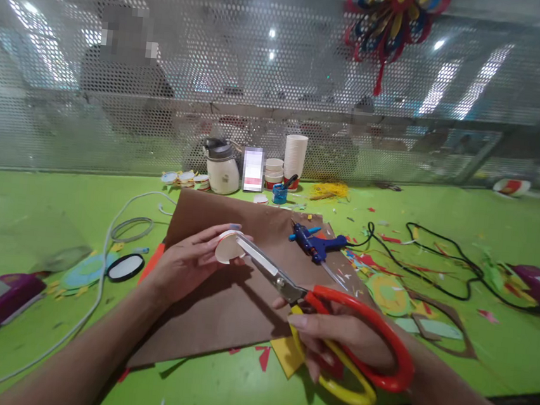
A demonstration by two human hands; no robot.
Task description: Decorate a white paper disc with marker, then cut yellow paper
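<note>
My left hand (188, 261) pinches a small white paper cup piece (228, 249), round with a thin reddish line near its rim. Large scissors (264, 262) with one red and one yellow handle are in my right hand (333, 336), fingers through the loops. Their blades point up and left and meet the edge of the cup piece; whether they bite into it is hard to make out. Both hands are above a brown paper sheet (220, 319). A blue glue gun (316, 240) lies on the sheet's right part.
On the green table (441, 212) stand a white jug (222, 171), a phone (253, 169), stacked paper cups (295, 157) and a blue jar (279, 194). Black cord (438, 289) and paper scraps spread right. A white cable (104, 263) runs left. Perforated metal (218, 51) closes the back.
</note>
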